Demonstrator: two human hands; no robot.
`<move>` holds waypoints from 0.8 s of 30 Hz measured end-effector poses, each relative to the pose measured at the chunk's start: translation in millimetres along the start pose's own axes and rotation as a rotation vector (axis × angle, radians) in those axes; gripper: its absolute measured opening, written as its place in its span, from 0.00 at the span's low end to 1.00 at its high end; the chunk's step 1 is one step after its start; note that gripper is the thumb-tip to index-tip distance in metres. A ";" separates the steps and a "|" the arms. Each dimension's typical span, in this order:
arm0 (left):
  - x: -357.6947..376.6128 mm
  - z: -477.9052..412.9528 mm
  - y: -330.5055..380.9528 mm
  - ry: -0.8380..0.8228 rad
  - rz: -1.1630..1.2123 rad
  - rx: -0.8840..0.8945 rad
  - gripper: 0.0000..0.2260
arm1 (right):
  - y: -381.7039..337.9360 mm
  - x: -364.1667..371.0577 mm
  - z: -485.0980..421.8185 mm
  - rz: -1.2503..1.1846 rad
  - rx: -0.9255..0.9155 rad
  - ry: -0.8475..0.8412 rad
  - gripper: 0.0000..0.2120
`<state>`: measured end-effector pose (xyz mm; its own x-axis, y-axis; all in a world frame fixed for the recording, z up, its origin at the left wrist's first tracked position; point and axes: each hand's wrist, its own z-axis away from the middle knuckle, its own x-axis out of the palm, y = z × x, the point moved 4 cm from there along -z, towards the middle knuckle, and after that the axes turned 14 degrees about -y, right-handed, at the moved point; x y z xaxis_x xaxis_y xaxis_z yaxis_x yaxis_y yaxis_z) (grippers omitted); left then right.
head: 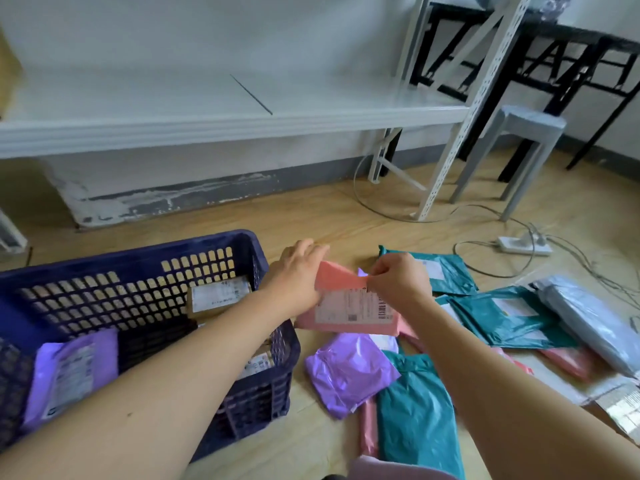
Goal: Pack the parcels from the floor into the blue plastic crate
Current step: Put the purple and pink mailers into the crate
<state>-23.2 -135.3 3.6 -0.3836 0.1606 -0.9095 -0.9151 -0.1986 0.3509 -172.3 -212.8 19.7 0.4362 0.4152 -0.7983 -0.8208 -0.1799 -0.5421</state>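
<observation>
A pink parcel with a white label is held above the floor just right of the blue plastic crate. My left hand grips its left edge and my right hand pinches its top right corner. Inside the crate lie a purple parcel and a brown box. On the floor under my arms lie a purple parcel, a teal parcel, more teal parcels, pink parcels and a grey parcel.
A white metal shelf stands behind the crate. A grey plastic stool and black folding tables stand at the back right. A white power strip with cables lies on the wooden floor beyond the parcels.
</observation>
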 end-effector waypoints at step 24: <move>-42.8 85.7 -96.5 0.249 0.406 -0.362 0.10 | -156.8 48.4 69.7 0.103 -0.554 0.439 0.06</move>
<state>70.9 -40.2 27.9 -0.6133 -0.2200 -0.7586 -0.5840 -0.5202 0.6231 -48.2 -102.4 84.4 0.5702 -0.0045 -0.8215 -0.6084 -0.6742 -0.4186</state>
